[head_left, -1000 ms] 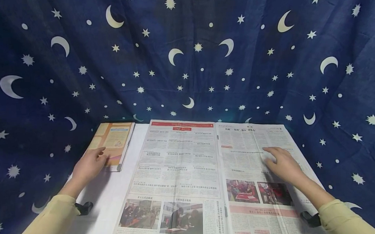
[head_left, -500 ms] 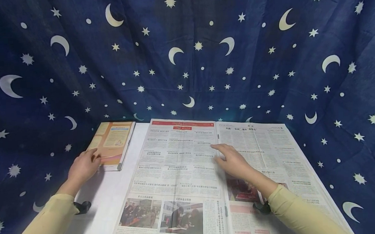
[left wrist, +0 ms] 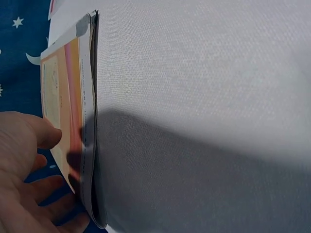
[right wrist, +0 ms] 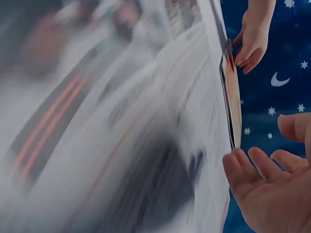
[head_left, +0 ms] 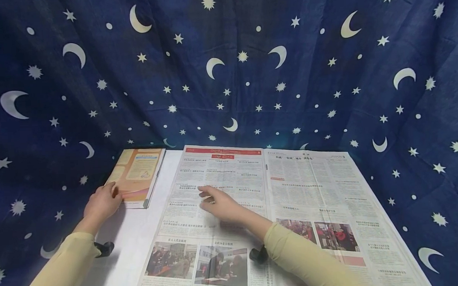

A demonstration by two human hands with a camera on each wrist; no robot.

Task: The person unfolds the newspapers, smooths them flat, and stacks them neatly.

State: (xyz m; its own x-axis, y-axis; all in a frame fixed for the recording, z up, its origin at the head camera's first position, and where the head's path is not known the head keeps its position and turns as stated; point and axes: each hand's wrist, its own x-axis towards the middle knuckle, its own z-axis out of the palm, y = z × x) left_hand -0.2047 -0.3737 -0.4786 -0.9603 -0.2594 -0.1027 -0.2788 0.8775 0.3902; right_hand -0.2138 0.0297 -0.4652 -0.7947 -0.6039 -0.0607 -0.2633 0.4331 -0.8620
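A thin book with an orange and tan cover lies at the far left of the white table. My left hand is at its near left edge. In the left wrist view that hand's thumb hovers by the cover and the other fingers are spread loosely along the edge. My right hand is over the left page of a spread-out newspaper, fingers relaxed, holding nothing. In the right wrist view its fingers overlap the book's edge in the distance.
The white tabletop shows between book and newspaper. A dark blue curtain with moons and stars hangs behind and at both sides. Dark wrist mounts sit under the sleeves.
My right hand has swept left from the newspaper's right page across to its left page. The left hand has shifted slightly left along the book's edge; book and newspaper stay in place.
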